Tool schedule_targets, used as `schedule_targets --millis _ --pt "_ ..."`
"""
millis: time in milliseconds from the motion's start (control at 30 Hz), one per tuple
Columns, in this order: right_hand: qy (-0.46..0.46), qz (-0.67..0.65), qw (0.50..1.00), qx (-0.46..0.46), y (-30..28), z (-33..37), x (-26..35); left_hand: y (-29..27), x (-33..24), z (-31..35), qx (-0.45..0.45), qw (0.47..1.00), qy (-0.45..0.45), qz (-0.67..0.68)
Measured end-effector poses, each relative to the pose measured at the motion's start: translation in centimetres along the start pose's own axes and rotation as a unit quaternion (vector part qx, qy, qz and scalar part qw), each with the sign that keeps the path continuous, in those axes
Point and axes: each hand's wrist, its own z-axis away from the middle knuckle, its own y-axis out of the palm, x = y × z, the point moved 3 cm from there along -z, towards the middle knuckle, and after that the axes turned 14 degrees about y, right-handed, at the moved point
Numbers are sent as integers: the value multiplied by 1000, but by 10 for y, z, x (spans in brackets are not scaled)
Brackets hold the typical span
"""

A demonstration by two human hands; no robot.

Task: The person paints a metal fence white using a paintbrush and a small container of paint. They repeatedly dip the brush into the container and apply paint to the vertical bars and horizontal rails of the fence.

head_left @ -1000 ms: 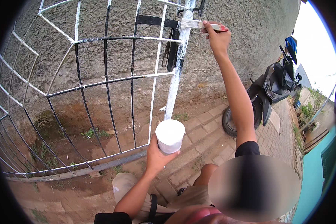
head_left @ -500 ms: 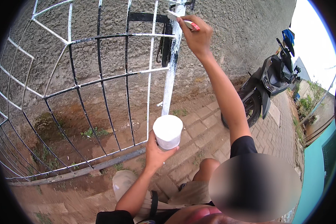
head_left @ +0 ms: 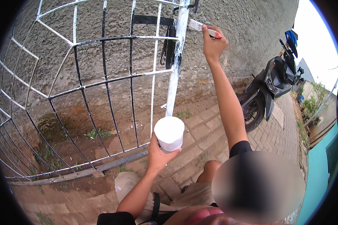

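My left hand (head_left: 158,153) holds a white cup of paint (head_left: 169,132) from below, out in front of my knees. My right hand (head_left: 213,42) is raised high and grips a paintbrush (head_left: 201,27) with a red-and-white handle. The white bristles of the brush touch the right side of the vertical post (head_left: 177,56) of a metal gate (head_left: 101,82). The post is coated white near the top. Several of the gate's bars are white, others still dark.
A rough grey wall (head_left: 248,33) stands behind the gate. A dark scooter (head_left: 270,90) is parked by the wall at the right, on brick paving (head_left: 202,127). Weeds and bare earth lie under the gate. A teal wall (head_left: 319,176) runs along the far right.
The view has shifted, so the gate sits further right in the picture. My right hand has lowered the brush slightly against the post. The cup stays held in my left hand.
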Motion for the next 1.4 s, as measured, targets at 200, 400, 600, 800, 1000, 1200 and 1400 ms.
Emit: schedule_targets --millis 200,400,600,800,1000,1200,1400 --pt "-14 -45 995 93 30 43 53 1 0 0 17 999 1 -33" --pt "147 -102 984 1 9 10 -17 3 -10 -1 27 999 12 -31" --pt "61 3 998 -11 -6 14 2 -3 3 0 18 999 9 -27" --pt "-22 -45 994 95 22 61 55 5 0 0 28 999 6 -25" --pt "172 -146 974 15 11 46 -5 11 -1 5 28 999 13 -8" --pt "171 -83 980 -55 -14 38 -49 10 -5 6 31 999 21 -8" --pt "-11 -61 993 97 12 95 51 5 -7 3 35 999 9 -36"
